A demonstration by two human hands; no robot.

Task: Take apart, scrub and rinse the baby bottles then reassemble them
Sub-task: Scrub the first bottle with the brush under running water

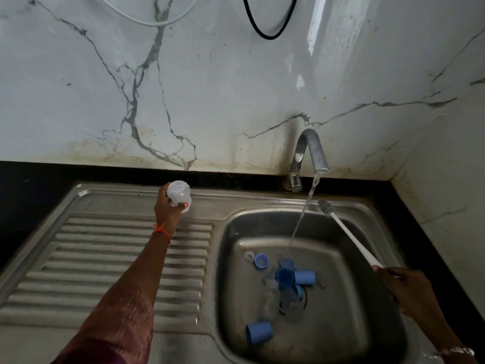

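Note:
My left hand (168,208) grips a clear baby bottle body (179,194) over the far edge of the drainboard, bottom end up. My right hand (404,287) holds the white handle of a bottle brush (349,232), whose bristle head points toward the tap over the basin's far right rim. In the sink basin (236,298) lie blue caps (259,333) (304,277), a blue ring (261,260), a clear nipple (249,256) and clear bottle bodies (288,298) clustered around the drain.
The tap (312,153) runs; a thin stream of water (301,214) falls into the basin. A ribbed steel drainboard (118,258) lies left of the basin. A black counter edge and a marble wall stand behind, with a wall on the right.

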